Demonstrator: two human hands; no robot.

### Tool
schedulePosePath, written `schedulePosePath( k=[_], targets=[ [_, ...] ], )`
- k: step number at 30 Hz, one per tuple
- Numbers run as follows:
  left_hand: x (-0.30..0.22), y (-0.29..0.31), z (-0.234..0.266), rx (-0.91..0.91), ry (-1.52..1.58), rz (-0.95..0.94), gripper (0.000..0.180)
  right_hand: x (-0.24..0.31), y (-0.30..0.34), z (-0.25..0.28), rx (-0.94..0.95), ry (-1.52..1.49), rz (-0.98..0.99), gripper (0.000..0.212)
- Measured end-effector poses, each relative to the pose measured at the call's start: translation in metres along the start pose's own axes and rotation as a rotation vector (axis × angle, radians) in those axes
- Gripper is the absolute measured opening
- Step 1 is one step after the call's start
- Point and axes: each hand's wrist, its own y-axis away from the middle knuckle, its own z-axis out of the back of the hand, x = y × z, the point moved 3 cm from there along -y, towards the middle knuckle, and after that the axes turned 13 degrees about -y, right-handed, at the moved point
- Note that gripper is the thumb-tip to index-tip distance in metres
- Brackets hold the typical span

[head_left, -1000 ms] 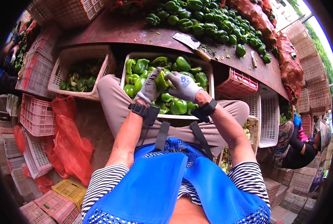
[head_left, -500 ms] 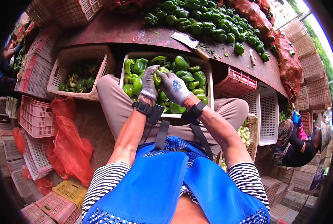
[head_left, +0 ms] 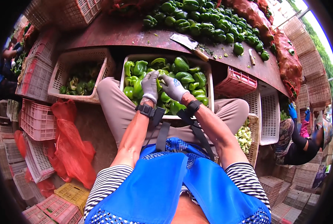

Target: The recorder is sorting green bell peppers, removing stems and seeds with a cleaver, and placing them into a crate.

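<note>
Well left of the pepper crate (head_left: pixel 211 89), a pink crate (head_left: pixel 37 117) stands next to a slumped red mesh bag (head_left: pixel 75 143); nearer to the pepper crate on that side, a pale crate (head_left: pixel 73 98) holds green pieces and peppers in its shadow. Over the middle of the pepper crate, the gloved left hand (head_left: pixel 150 85) has its grip closed on a green pepper (head_left: pixel 159 86), of which only a sliver shows. The gloved right hand (head_left: pixel 174 87) bends in against it from the other side; I cannot tell whether its grip is clamped or loose, since the fingertips are hidden. With so little showing, the pepper could slip out through the gloves if the left hand eases, dropping among those in the pepper crate. The wrist straps (head_left: pixel 146 110) hang close to its near rim and might snag there. Beyond the pepper crate runs the worktop (head_left: pixel 129 31), where a cleaver (head_left: pixel 184 40) lies with its handle poking past the edge; a bump from the right arm could tip it down toward the leg. Right of that, a pepper heap (head_left: pixel 215 24) slopes toward a small knife (head_left: pixel 252 57), and a rolling pepper might nudge the blade. Just right of the pepper crate sits a red crate (head_left: pixel 236 83).
</note>
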Motion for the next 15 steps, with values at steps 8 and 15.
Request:
schedulePosePath(
  k=[8, 15],
  targets=[
    [-0.011, -0.017, 0.008, 0.038, -0.419, -0.038, 0.039, 0.045, 0.017, 0.011, 0.092, 0.538, 0.280, 0.043],
    [0.001, -0.011, 0.007, -0.005, -0.483, 0.073, 0.042, 0.029, 0.019, -0.003, 0.125, 0.550, 0.136, 0.043]
  ],
)
